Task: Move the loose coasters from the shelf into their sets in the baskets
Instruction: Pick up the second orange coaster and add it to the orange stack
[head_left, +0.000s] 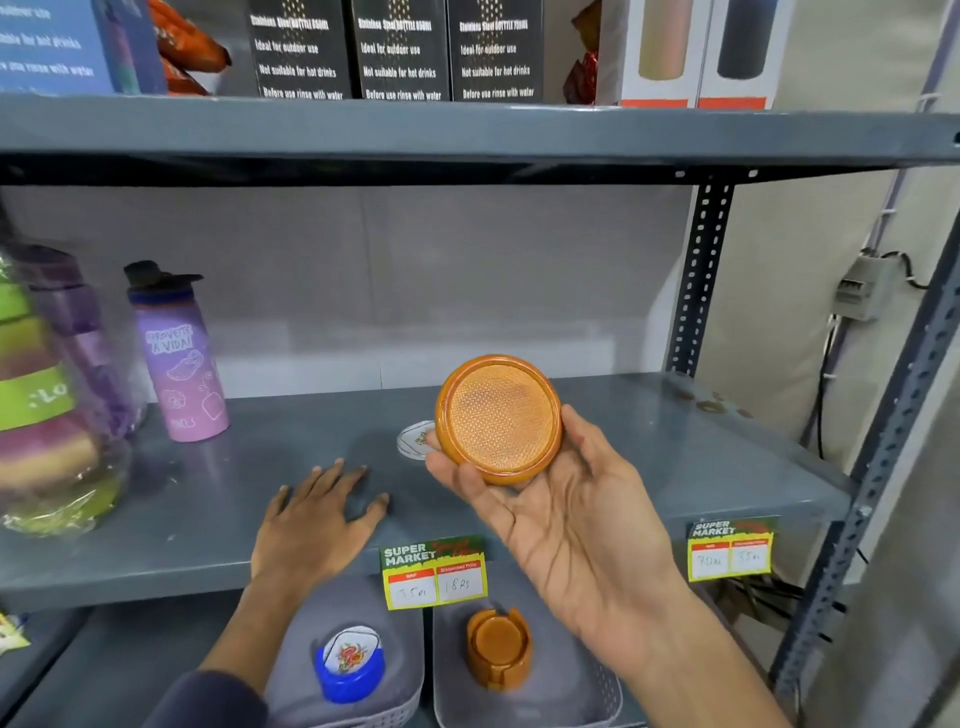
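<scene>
My right hand (566, 514) holds an orange round coaster (500, 418) up above the grey shelf (208, 499), its textured face turned toward me. Behind it a white printed coaster (413, 439) lies on the shelf, partly hidden. My left hand (317, 519) rests flat on the shelf, fingers spread, holding nothing. Below the shelf, the left basket (395, 712) holds a blue holder with white printed coasters (350, 662). In the right basket (605, 696) stands an orange holder with orange coasters (497, 649).
A purple water bottle (179, 358) and a wrapped stack of coloured items (47, 415) stand at the shelf's left. Price tags (434, 571) hang on the shelf's front edge. Boxed bottles (400, 49) fill the shelf above. The rack's upright post (701, 275) is at the right.
</scene>
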